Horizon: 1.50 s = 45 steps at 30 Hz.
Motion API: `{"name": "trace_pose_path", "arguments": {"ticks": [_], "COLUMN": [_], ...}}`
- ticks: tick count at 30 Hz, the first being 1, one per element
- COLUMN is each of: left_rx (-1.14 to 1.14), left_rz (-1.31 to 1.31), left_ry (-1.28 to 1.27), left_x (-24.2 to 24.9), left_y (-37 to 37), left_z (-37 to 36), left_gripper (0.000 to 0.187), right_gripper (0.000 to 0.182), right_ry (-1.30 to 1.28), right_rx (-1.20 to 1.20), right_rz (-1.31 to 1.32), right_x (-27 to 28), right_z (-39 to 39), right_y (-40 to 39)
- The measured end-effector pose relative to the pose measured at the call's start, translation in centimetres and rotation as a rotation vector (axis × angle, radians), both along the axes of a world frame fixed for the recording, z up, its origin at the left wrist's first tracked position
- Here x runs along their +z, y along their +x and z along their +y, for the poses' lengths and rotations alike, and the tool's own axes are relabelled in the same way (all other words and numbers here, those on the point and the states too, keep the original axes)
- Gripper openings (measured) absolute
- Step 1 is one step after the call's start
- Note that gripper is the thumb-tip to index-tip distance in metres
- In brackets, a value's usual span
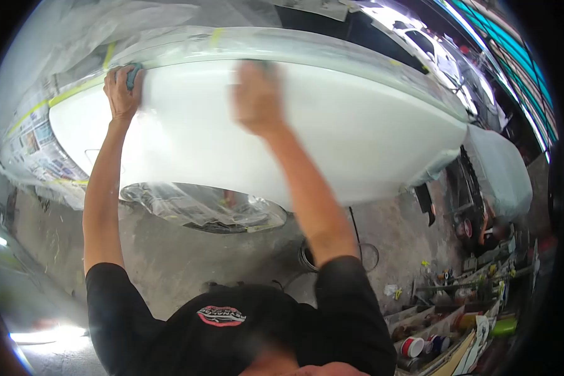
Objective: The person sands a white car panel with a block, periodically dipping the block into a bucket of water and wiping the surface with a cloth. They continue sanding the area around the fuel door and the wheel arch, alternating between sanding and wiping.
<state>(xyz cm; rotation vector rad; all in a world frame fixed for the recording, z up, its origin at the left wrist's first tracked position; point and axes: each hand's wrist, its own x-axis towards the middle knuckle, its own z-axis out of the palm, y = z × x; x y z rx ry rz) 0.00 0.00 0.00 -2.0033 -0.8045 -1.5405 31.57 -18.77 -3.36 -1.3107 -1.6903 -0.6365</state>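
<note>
A smooth white car body panel [188, 135] with a wheel arch stretches across the view in front of me. At its upper left edge, my left hand [124, 94] is closed around a small blue-grey sponge [132, 76], pressed near the masked border. My right hand [257, 97] lies over the panel's upper middle, smeared by motion, fingers curled. A dark greenish edge [262, 63] shows past its fingertips; I cannot tell what it is. Below the panel, the wheel [213, 207] is wrapped in clear plastic.
Plastic sheeting [169, 37] and yellow tape [75, 94] border the panel, with newspaper [41, 138] at its left end. A hose [368, 257] lies on the concrete floor [169, 263]. At right are a crouching person [485, 232], a partitioned rack [432, 319] of supplies and another covered panel [498, 169].
</note>
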Motion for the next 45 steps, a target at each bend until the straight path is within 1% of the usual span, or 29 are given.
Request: {"name": "trace_pose_path", "arguments": {"ticks": [1,2,3,5,7,8,10,12,13,15,17,18,20,21,23,24,26,27,29,30,31,34,35,37,38,39,40,42,45], "left_rx": [0.048,0.092,0.097,0.078,0.073,0.044,0.003,-0.015,-0.021,-0.035,-0.036,-0.033,-0.019,-0.005,0.008,-0.002,-0.017,-0.023,-0.043,-0.042,-0.037,-0.001,0.010,0.034,0.048,0.060,0.059,0.010,-0.031], "left_rz": [0.003,0.005,-0.104,-0.096,-0.106,-0.110,-0.130,-0.128,-0.133,-0.118,-0.123,-0.141,-0.172,-0.179,-0.186,-0.187,-0.185,-0.174,-0.155,-0.154,-0.155,-0.177,-0.178,-0.184,-0.171,-0.166,-0.164,-0.142,-0.094], "left_ry": [0.026,0.048,-0.073,0.062,0.063,0.070,0.069,0.075,0.072,0.045,0.037,0.039,0.036,0.028,0.009,0.011,0.035,0.032,0.051,0.051,0.047,0.053,0.060,0.049,0.036,0.034,0.028,0.036,0.041], "left_x": [1.6,3.0,-7.3,-4.8,-4.2,-4.4,-4.2,-4.2,-4.4,-4.3,-4.4,-4.5,-4.6,-4.5,-5.1,-5.2,-4.5,-4.6,-4.7,-4.5,-4.5,-4.9,-4.9,-5.1,-5.1,-4.7,-4.4,-4.6,-5.2], "left_y": [-1.6,-2.6,-5.0,-7.1,-7.1,-7.3,-7.5,-7.8,-7.8,-7.9,-8.1,-8.0,-7.6,-7.5,-7.5,-7.6,-7.4,-7.6,-7.7,-7.7,-7.7,-7.5,-7.5,-7.3,-7.4,-7.3,-7.2,-7.8,-8.5], "left_z": [0.7,0.9,0.7,3.6,4.5,4.4,4.4,4.6,4.6,4.5,4.6,4.6,4.8,4.8,4.3,4.5,4.7,4.7,4.9,4.8,4.6,4.7,4.9,4.9,4.6,4.3,3.8,4.8,5.8], "left_gripper": [0.032,0.030,0.029,0.028,0.026,0.025,0.025,0.024,0.024,0.024,0.025,0.025,0.025,0.026,0.026,0.026,0.026,0.026,0.026,0.026,0.026,0.026,0.026,0.026,0.026,0.025,0.025,0.027,0.027], "right_gripper": [0.047,0.046,0.046,0.045,0.043,0.041,0.053,0.067,0.064,0.060,0.051,0.047,0.040,0.039,0.040,0.041,0.048,0.052,0.049,0.048,0.042,0.037,0.038,0.039,0.040,0.042,0.045,0.056,0.049], "right_ry": [0.199,0.207,0.083,0.086,0.272,0.321,0.315,0.229,0.160,0.115,0.129,0.232,0.142,0.145,0.204,0.216,0.268,0.257,0.130,0.100,0.167,0.236,0.146,0.229,0.259,0.330,0.277,0.210,0.143], "right_rx": [-0.103,-0.319,-0.319,-0.632,-0.720,-0.568,-0.343,-0.270,-0.202,-0.079,-0.173,-0.277,-0.581,-0.717,-0.848,-0.836,-0.604,-0.388,-0.294,-0.294,-0.330,-0.651,-0.903,-0.928,-0.947,-0.688,-0.635,-0.504,-0.389], "right_rz": [0.026,-0.006,-0.029,0.099,0.023,0.038,0.126,0.146,0.166,0.058,0.002,-0.022,0.113,0.120,0.055,0.162,0.076,0.173,0.052,-0.043,0.018,0.147,0.132,0.192,0.230,0.399,0.231,0.103,0.034], "right_x": [-0.6,-0.3,-2.2,-1.1,-1.9,-2.7,-3.9,-2.6,-1.4,-1.7,-2.9,-3.5,-1.8,-0.3,-0.6,-0.7,-3.0,-2.5,-1.9,-1.5,-2.1,-1.6,-0.3,0.0,-1.1,-1.5,-2.4,-3.4,-2.5], "right_z": [-1.5,-4.8,-7.7,-8.4,-3.6,-0.4,6.3,10.6,11.2,11.0,7.8,5.9,0.0,-1.7,0.8,2.4,6.8,6.9,5.9,4.3,3.4,-3.5,-6.1,-4.4,-3.7,-1.6,0.8,4.8,2.0], "right_y": [4.4,8.5,10.7,9.7,6.3,2.7,-9.1,-19.6,-22.6,-22.6,-16.5,-11.9,-3.6,-1.9,-1.7,-4.1,-9.8,-14.9,-17.2,-14.5,-10.2,5.8,8.5,9.8,9.6,5.9,1.5,-9.5,-7.5]}}
